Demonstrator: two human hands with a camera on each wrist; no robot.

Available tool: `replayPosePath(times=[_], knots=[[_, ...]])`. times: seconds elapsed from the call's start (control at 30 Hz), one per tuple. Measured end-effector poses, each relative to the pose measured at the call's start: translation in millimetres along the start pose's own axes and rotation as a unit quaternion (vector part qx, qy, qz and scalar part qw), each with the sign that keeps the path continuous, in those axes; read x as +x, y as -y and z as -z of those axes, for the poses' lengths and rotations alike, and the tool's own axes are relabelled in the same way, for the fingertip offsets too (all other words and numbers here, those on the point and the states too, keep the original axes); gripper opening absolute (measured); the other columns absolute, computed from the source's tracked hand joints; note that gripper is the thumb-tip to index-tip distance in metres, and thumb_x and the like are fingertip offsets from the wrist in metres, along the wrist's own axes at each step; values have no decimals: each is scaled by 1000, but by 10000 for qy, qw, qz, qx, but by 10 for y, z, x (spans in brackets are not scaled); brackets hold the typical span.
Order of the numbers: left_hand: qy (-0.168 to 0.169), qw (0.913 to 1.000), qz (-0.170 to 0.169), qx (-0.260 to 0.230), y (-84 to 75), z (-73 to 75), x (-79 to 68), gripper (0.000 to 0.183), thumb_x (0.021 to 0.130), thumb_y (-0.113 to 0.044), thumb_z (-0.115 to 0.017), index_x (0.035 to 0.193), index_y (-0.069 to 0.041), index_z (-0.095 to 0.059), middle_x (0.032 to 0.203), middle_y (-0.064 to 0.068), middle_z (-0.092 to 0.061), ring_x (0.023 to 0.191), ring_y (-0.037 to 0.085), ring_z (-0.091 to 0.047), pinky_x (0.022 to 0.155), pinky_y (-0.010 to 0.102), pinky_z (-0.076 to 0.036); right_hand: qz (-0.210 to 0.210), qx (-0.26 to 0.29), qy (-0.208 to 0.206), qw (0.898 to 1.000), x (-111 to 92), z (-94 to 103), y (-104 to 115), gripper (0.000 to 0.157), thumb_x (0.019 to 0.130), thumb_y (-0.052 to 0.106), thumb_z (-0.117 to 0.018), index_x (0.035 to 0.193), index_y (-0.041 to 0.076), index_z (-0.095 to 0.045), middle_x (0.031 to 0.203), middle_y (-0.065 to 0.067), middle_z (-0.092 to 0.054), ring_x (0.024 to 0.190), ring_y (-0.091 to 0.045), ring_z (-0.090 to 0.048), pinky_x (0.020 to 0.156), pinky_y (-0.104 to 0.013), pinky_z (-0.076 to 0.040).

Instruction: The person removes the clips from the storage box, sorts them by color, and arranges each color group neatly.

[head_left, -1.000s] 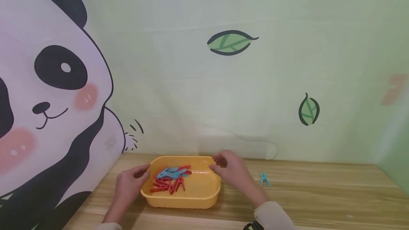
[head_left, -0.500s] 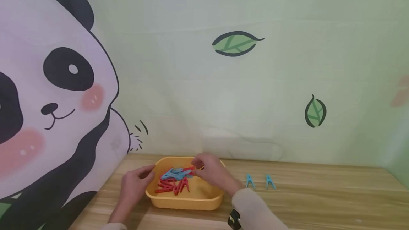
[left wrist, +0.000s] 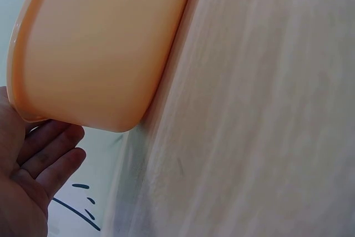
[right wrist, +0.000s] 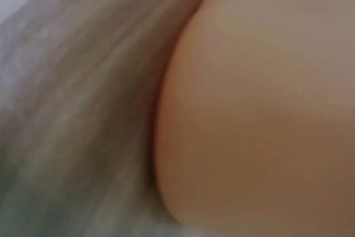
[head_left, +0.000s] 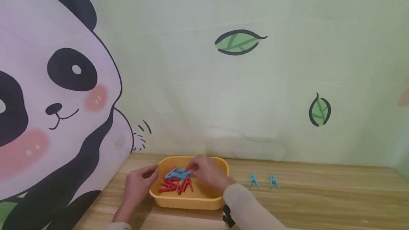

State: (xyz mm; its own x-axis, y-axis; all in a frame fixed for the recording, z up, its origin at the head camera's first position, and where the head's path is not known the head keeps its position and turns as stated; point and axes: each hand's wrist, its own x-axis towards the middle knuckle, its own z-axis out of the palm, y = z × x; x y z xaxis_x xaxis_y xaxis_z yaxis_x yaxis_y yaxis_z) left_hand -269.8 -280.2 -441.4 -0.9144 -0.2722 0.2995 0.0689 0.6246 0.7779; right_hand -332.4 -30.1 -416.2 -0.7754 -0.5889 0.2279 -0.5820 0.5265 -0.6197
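Observation:
A yellow plastic basin (head_left: 188,203) sits on the wooden table, with blue clothespins (head_left: 177,175) and red clothespins (head_left: 169,186) piled in its left half. At the basin's left rim, my left hand (head_left: 137,184) touches the edge with thumb and index finger. The left wrist view shows the other fingers of the left hand (left wrist: 50,156) loosely extended outside the basin wall (left wrist: 100,59). My right hand (head_left: 207,173) reaches into the basin, its fingertips at the right end of the pile. Whether they pinch a clothespin is too small to tell. The right wrist view shows only the blurred basin wall (right wrist: 260,115).
Two blue clothespins, a nearer one (head_left: 254,181) and a farther-right one (head_left: 274,181), lie side by side on the wooden table (head_left: 326,194) right of the basin. Behind the table hangs a pale green backdrop (head_left: 179,91) with a printed panda and leaves.
My right hand has moved left from the basin's right rim down to the clothespins. A second blue clothespin on the table, earlier covered by the right arm, now shows. The left hand keeps its place.

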Motion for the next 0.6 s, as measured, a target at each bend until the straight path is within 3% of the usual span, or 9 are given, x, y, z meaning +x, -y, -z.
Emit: replayPosePath(times=[0.4, 0.6], knots=[[72, 9999, 120, 17, 1, 18, -7, 30, 99, -10, -75, 127, 0, -75, 124, 19, -75, 121, 40, -69, 100, 49, -57, 197, -550, -8, 9983, 30, -45, -89, 13, 97, 1, -75, 108, 4, -79, 101, -2, -68, 94, -16, -63, 91, -31, -60], [66, 9999, 92, 37, 3, 17, -6, 31, 98, -10, -75, 127, -1, -75, 125, 19, -75, 122, 40, -68, 102, 50, -56, 189, -834, 0, 9963, 37, -70, -134, 6, 97, 2, -75, 100, 4, -80, 96, -2, -72, 90, -16, -64, 87, -31, -60]])
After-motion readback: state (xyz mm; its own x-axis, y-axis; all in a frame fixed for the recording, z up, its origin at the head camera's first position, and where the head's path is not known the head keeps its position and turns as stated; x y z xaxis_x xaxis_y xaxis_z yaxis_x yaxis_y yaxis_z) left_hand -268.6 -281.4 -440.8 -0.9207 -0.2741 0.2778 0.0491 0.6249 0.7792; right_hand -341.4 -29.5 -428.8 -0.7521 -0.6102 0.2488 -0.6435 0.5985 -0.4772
